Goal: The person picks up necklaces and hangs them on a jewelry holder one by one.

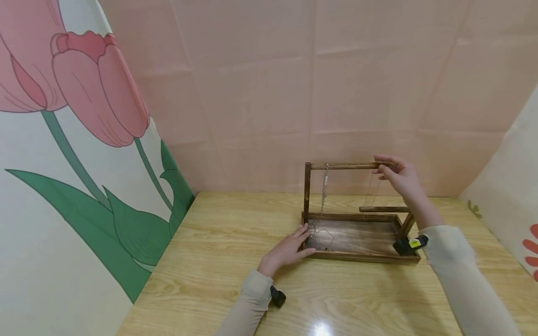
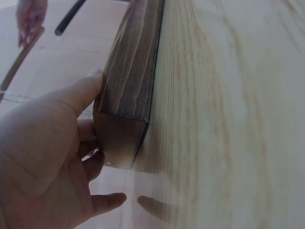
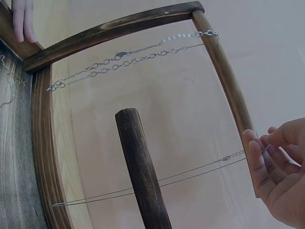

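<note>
A dark wooden jewelry stand (image 1: 357, 256) has a shallow tray base, a tall upper bar and a shorter lower bar (image 1: 384, 209). My left hand (image 1: 287, 251) holds the tray's front left corner, thumb along the front and fingers at the end. At the free right end of the upper bar (image 1: 349, 165), my right hand (image 1: 401, 177) pinches the top of a thin silver necklace (image 3: 200, 169), which hangs in a long loop behind the lower bar. Further left on that bar hangs a chunkier silver chain necklace (image 3: 128, 59) with pale beads.
A thin chain (image 1: 332, 235) lies inside the tray at its left. The stand is on a wood-grain table (image 1: 235, 233). A pink cloth backdrop (image 1: 252, 116) rises behind, and a tulip-printed cloth (image 1: 96, 88) hangs at the left.
</note>
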`<state>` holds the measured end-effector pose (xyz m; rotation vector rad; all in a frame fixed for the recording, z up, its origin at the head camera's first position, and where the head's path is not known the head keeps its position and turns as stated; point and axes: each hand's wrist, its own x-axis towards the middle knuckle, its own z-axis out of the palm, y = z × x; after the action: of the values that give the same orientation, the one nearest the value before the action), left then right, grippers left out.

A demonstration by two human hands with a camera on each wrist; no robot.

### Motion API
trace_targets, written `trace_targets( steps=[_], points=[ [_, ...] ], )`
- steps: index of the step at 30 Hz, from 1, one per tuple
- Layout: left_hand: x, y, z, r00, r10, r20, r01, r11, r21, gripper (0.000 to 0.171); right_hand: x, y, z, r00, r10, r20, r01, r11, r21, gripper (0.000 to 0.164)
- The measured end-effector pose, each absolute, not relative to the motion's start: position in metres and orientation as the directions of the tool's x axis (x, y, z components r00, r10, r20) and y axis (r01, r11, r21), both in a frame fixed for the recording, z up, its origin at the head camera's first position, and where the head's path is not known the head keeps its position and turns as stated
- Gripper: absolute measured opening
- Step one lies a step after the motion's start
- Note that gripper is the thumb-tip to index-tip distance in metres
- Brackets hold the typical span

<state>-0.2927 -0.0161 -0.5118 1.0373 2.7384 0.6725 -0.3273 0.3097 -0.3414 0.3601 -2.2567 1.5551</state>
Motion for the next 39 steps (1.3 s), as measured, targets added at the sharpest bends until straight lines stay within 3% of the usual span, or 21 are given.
trace_targets(
  steps=[9, 39],
  points=[
    [-0.292, -0.016, -0.513, -0.754, 0.656, 0.037, 0.597, 0.66, 0.456, 0.073, -0.328, 0.307, -0.342, -0.905, -0.011, 0.426, -0.396, 0.39, -0.831, 0.036],
    [-0.292, -0.016, -0.511, -0.758, 0.651, 0.029, 0.587, 0.663, 0.464, 0.072, -0.332, 0.297, -0.343, -0.907, -0.052, 0.418, -0.412, 0.309, -0.857, 0.036]
  ],
)
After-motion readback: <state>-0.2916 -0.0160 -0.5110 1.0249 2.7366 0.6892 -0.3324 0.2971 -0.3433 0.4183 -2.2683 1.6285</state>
